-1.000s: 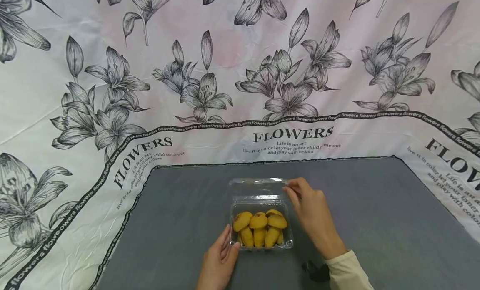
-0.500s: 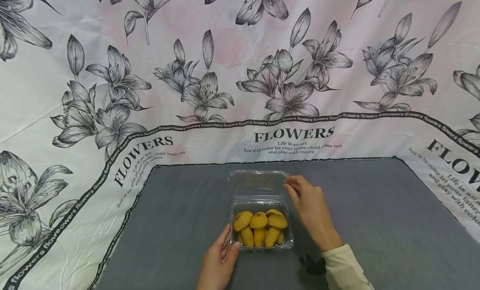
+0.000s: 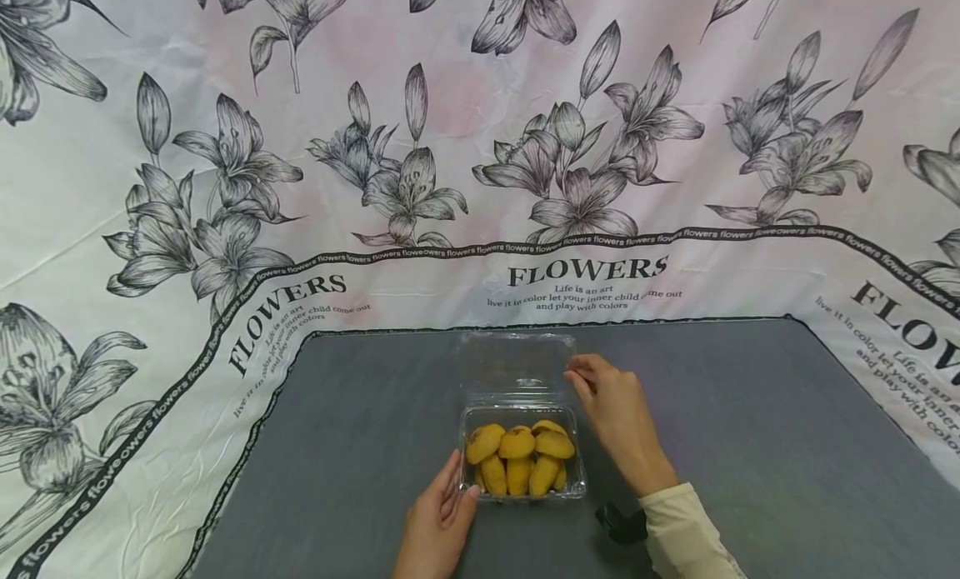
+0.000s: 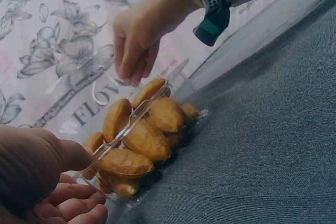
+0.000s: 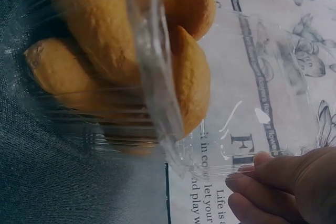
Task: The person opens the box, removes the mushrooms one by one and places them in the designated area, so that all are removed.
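Observation:
A clear plastic clamshell box [image 3: 579,471] sits mid-table with its hinged lid [image 3: 513,362] raised at the back. Inside lie several yellow mushroom-shaped pieces [image 3: 517,458], caps toward the far side. My left hand [image 3: 437,521] holds the box's left side, the thumb [image 4: 76,154] on the rim and the other fingers lower down. At the lid's right edge, my right hand [image 3: 615,412] pinches the clear plastic between thumb and fingertips. The right wrist view has this pinch close up, with the right hand [image 5: 278,187] beside the tilted lid.
A grey cloth covers the table [image 3: 360,446]. Behind it hangs a white flower-printed sheet [image 3: 420,287] that also runs along both sides. A black strap device [image 3: 621,525] is worn on the right wrist, below the light sleeve [image 3: 686,529].
The lid has swung farther up and back, showing more of its face. My right hand stays at its edge and has shifted only slightly. The left hand and the box base keep their place.

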`<state>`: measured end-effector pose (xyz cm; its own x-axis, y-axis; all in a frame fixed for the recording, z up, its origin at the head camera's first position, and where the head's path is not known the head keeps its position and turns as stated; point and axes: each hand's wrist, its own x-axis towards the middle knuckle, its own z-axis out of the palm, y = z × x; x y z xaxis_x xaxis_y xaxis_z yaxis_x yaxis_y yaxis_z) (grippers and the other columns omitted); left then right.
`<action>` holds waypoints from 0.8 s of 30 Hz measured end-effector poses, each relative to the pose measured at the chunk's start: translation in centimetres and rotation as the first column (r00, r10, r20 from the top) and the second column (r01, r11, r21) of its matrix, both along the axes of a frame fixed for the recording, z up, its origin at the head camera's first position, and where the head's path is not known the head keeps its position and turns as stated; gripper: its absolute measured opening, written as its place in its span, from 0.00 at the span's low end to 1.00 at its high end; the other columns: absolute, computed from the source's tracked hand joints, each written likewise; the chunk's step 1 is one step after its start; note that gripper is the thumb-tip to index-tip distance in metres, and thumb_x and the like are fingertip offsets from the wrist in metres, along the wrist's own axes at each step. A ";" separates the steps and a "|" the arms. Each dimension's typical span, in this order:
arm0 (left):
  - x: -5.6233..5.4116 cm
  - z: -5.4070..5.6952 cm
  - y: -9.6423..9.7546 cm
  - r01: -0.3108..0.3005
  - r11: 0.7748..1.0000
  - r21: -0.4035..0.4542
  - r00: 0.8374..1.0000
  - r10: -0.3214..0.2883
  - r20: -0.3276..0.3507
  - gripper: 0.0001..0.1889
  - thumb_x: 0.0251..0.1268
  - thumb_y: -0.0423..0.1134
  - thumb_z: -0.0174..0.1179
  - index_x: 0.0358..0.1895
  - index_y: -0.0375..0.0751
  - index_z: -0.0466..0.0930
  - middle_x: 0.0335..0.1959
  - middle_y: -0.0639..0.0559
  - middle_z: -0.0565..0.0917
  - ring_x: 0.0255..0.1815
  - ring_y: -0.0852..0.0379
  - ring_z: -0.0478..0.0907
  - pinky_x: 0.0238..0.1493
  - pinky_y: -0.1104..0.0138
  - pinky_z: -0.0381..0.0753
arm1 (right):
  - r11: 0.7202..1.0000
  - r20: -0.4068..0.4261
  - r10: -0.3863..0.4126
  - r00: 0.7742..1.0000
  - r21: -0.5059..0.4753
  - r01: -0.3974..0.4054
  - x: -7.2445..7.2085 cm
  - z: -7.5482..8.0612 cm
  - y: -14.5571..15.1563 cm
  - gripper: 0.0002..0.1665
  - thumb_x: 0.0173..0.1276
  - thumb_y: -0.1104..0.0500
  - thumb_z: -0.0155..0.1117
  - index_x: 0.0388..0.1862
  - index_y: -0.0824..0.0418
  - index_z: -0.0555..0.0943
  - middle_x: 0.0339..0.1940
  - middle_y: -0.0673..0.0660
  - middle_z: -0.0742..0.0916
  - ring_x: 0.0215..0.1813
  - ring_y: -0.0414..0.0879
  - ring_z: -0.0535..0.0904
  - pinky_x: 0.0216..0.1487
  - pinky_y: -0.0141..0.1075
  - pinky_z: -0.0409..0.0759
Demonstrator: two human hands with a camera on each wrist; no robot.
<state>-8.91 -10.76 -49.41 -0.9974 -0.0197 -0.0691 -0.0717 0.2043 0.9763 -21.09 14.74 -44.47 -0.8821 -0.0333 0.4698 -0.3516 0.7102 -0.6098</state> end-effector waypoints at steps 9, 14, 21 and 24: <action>0.0 -0.2 -0.1 0.021 1.000 -0.006 1.000 -0.021 -0.004 0.38 0.79 0.44 0.65 0.80 0.27 0.61 0.77 0.27 0.66 0.77 0.34 0.66 0.69 0.57 0.78 | 0.999 0.038 0.027 0.999 0.023 -0.028 -0.6 -0.6 0.2 0.17 0.76 0.62 0.71 0.58 0.70 0.87 0.46 0.64 0.93 0.47 0.57 0.92 0.45 0.51 0.92; 0.0 -0.2 -0.2 0.025 1.000 -0.008 1.000 -0.025 0.007 0.38 0.78 0.45 0.66 0.81 0.28 0.61 0.77 0.28 0.67 0.77 0.35 0.66 0.69 0.57 0.79 | 0.999 0.069 0.035 0.997 0.023 -0.037 -0.9 -0.9 0.2 0.19 0.75 0.62 0.71 0.61 0.71 0.85 0.46 0.64 0.93 0.48 0.57 0.92 0.46 0.50 0.92; -0.1 -0.2 -0.2 0.020 1.000 -0.001 1.000 -0.019 0.023 0.39 0.78 0.45 0.66 0.81 0.29 0.61 0.77 0.28 0.67 0.78 0.35 0.66 0.69 0.56 0.79 | 0.999 0.105 0.039 0.994 0.031 -0.042 -1.0 -1.1 0.2 0.23 0.76 0.63 0.71 0.65 0.73 0.83 0.47 0.64 0.93 0.49 0.58 0.92 0.46 0.50 0.92; -0.1 -0.1 -0.2 0.017 1.000 -0.001 0.999 -0.017 0.033 0.39 0.78 0.46 0.66 0.81 0.29 0.61 0.77 0.28 0.67 0.78 0.35 0.66 0.69 0.55 0.79 | 0.999 0.120 0.040 0.992 0.030 -0.044 -1.1 -1.2 0.2 0.24 0.76 0.63 0.71 0.66 0.73 0.82 0.47 0.64 0.93 0.49 0.57 0.91 0.47 0.49 0.92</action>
